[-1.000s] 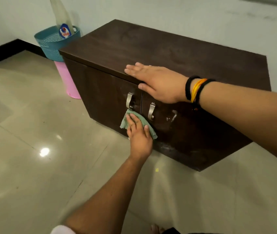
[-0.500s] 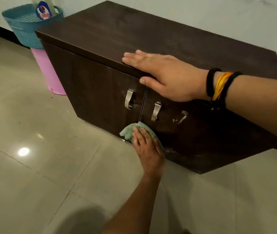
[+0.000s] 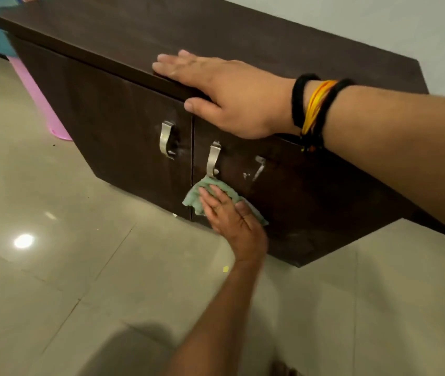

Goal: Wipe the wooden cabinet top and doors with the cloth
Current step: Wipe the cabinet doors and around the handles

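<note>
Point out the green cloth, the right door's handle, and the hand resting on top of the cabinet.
cloth (image 3: 199, 191), head view, upper left fold above the fingers.
right door handle (image 3: 213, 160), head view, middle of the metal bar.
right hand (image 3: 232, 96), head view, back of the hand.

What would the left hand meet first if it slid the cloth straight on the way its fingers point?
The left hand points up the right door. First in line looks to be the right door's handle, just above the cloth; the gap between them is hard to judge.

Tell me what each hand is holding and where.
Left hand presses the green cloth flat-palmed against the right door. Right hand holds nothing, resting on the cabinet top edge.
</note>
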Tool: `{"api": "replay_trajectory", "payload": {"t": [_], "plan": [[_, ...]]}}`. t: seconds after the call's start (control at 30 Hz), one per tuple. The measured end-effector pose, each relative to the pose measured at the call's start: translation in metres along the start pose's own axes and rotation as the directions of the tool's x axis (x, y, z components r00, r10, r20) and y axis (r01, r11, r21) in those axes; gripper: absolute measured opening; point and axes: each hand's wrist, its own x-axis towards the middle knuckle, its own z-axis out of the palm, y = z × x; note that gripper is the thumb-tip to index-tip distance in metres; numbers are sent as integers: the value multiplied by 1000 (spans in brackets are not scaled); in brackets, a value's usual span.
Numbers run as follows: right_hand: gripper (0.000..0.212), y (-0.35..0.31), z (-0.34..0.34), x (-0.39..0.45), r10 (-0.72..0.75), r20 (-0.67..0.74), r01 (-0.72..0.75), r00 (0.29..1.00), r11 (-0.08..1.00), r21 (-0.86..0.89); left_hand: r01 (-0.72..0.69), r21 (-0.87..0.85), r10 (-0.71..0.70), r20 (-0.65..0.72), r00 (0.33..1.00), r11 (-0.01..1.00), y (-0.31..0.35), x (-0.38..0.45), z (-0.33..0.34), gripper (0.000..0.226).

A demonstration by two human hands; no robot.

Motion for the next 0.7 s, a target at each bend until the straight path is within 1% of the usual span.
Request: {"api": "replay_trajectory", "payload": {"t": [0.03, 0.07, 0.1, 0.13, 0.17, 0.2, 0.23, 0.27, 0.3, 0.33, 0.37, 0.4, 0.43, 0.47, 0.5, 0.53, 0.57, 0.6, 0.7], "plan": [[59, 1, 0, -4, 1, 9, -1, 1000, 1000, -6, 10, 25, -9, -36, 999, 1000, -11, 10, -1, 67], [60, 2, 0, -9, -1, 18, 1, 1000, 1000, -8, 86, 9, -85, -75, 994, 996, -18, 16, -2, 67], [61, 4, 0, -14, -1, 23, 1, 1000, 1000, -10, 191, -38, -193, -93, 977, 981, -19, 17, -2, 65], [61, 6, 0, -16, 2, 23, -1, 1000, 1000, -12, 275, -89, -283, -81, 956, 957, -11, 12, -1, 63], [61, 6, 1, -18, 4, 23, -4, 1000, 1000, -11, 298, -117, -307, -64, 950, 947, 1, 0, 3, 62], [60, 7, 0, -18, 5, 26, -5, 1000, 1000, -7, 246, -107, -252, -47, 967, 963, 15, -14, 7, 62], [60, 6, -1, -19, 8, 31, -8, 999, 1000, -2, 120, -76, -121, -7, 993, 990, 23, -28, 8, 62], [59, 6, -2, -19, 13, 35, -13, 999, 1000, 3, -37, -20, 38, 37, 999, 999, 26, -35, 6, 61], [59, 7, -3, -20, 18, 37, -19, 999, 1000, 9, -152, 19, 151, 58, 987, 988, 22, -30, 5, 60], [58, 8, -4, -22, 23, 39, -24, 999, 1000, 17, -168, 29, 167, 43, 985, 985, 12, -19, 7, 60], [58, 8, -5, -25, 28, 44, -29, 999, 999, 26, -71, 26, 70, 9, 997, 997, 4, -12, 7, 61], [57, 9, -5, -29, 35, 48, -37, 998, 999, 38, 76, 1, -76, -24, 997, 997, 1, -11, 7, 61], [56, 11, -5, -34, 48, 48, -50, 998, 997, 55, 200, -30, -200, -21, 980, 979, 3, -16, 7, 61], [56, 14, -6, -39, 62, 44, -65, 997, 995, 73, 250, -46, -249, 13, 968, 967, 8, -27, 9, 62], [55, 16, -7, -44, 72, 39, -75, 997, 993, 89, 200, -39, -198, 48, 979, 979, 15, -42, 10, 63], [54, 19, -8, -48, 78, 35, -81, 996, 991, 104, 75, -15, -73, 85, 994, 997, 19, -56, 12, 63], [54, 21, -9, -51, 83, 33, -86, 996, 989, 117, -74, 11, 72, 128, 989, 997, 22, -64, 13, 63], [54, 22, -9, -54, 85, 37, -89, 996, 988, 125, -198, 30, 192, 144, 971, 980, 24, -62, 13, 62], [52, 28, -10, -62, 75, 56, -83, 996, 984, 156, -419, 119, 412, 77, 908, 900, 34, -25, 9, 60]]}}
